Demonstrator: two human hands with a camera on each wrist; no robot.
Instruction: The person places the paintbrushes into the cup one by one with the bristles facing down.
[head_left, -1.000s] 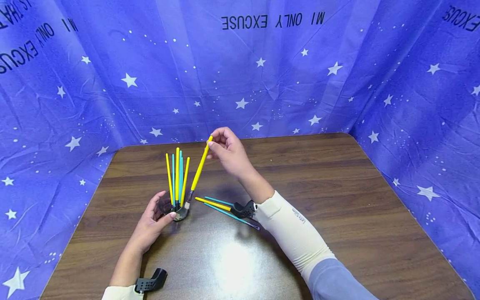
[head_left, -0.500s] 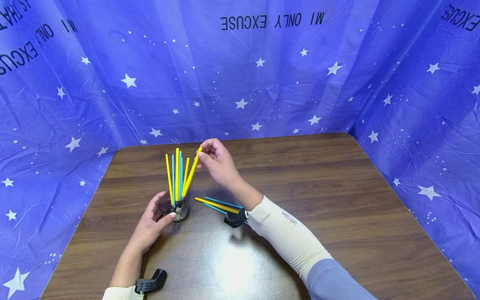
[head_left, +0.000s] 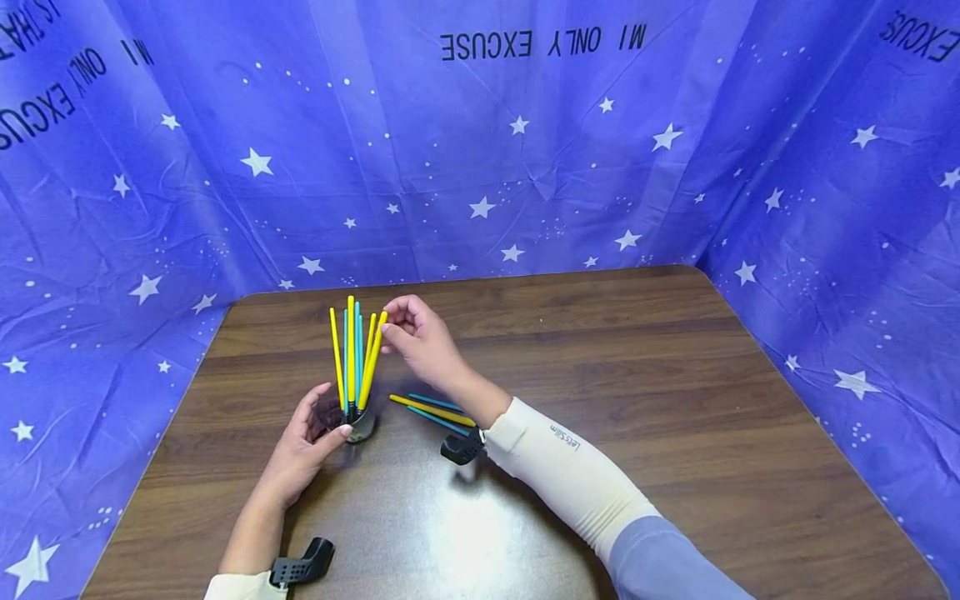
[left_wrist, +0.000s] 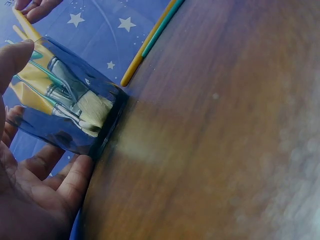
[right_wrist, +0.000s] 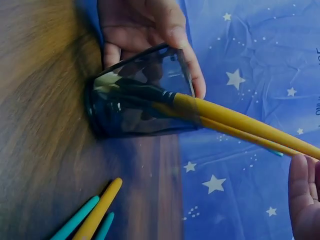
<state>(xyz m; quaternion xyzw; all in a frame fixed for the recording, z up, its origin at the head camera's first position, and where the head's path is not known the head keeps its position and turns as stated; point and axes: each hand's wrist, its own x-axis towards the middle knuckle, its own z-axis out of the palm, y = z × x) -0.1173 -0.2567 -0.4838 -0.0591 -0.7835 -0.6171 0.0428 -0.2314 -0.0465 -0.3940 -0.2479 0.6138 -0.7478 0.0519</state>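
The right hand (head_left: 423,337) sits in the upper middle of the head view, just right of the bunch of brushes. Its fingers (head_left: 392,331) pinch the top end of one yellow brush (head_left: 371,360). A second ago this brush was high up and leaning, with its hairy end outside the glass cup (head_left: 358,421). Now it has come down and stands inside the cup with the other yellow and blue brushes (head_left: 351,350). So one more brush is put away, though the fingers have not let go yet.

The left hand (head_left: 307,442) is at the lower left of the cup. It has not moved. Its fingers curl around the cup and hold it steady on the desk (head_left: 637,375). In the left wrist view you can see the soft hairs pressed at the bottom of the cup (left_wrist: 75,112).

Three more brushes (head_left: 431,410), one yellow and two blue, lie flat on the desk just right of the cup, under the right wrist. They look like the ones left to go in.

A blue cloth with white stars (head_left: 525,167) hangs all around the desk.
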